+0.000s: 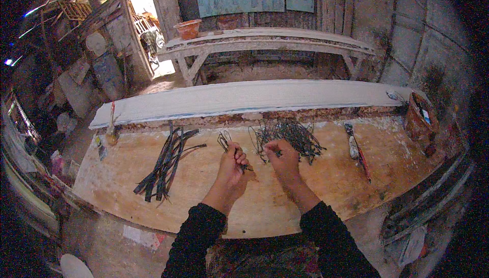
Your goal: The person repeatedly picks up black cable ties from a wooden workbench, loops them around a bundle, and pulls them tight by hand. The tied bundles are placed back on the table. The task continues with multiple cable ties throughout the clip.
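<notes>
Looped strands in the left fist above the work table; tangled pile beside the right hand

We find the left hand with its fingers curled tightly around a few thin dark strands, bent loops rising above the fist. The right hand has thumb and forefinger drawn together; we cannot tell whether a strand is pinched there. The two hands are apart, with bare wood between them.

Both hands stand over the middle of the work table. We note bare wood from the hands to its curved near edge, and a further bare stretch between the right hand and a red-handled tool toward the right edge.

Just beyond the right hand, toward the far edge, lies a tangled pile of wiry dark loops. On the left half, flat dark strips lie crossed in a loose sheaf, their lower ends pointing to the near left corner.

The table surface is pale, grained wood with whitish smears. A long white slab, chalky in finish, runs along the far edge. We record a brush near the far left corner and a round-mouthed brown pot at the far right corner.
</notes>
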Tool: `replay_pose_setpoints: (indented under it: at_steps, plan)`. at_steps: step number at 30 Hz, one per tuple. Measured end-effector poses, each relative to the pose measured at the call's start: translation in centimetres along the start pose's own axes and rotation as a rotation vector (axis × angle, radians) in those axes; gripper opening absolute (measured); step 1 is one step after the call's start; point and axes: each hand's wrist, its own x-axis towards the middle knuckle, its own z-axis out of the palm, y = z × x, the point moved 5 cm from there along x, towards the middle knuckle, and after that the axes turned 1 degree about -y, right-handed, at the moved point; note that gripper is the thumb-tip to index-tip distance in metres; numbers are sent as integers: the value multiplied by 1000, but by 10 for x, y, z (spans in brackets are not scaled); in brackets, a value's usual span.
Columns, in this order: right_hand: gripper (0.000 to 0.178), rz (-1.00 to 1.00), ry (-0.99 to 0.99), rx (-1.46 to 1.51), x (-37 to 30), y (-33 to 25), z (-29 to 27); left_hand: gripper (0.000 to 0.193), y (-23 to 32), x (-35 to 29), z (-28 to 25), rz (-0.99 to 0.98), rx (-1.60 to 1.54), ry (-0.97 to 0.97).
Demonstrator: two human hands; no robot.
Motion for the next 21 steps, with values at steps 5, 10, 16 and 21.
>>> replay_pose_setpoints:
  at_steps: [5,10,16,21]
  plan:
    - [9,87,-270,63,-16,-26,19,31,-19,-11,10,-32,-10,76]
    - [9,44,-316,31,-21,-36,19,46,-18,-29,40,-129,81,-63]
    - [10,-6,-374,-43,-18,-34,20,42,-19,-19,27,-66,135,-126]
    - [13,-125,-356,-36,-22,-21,27,25,-23,-21,23,-155,78,25]
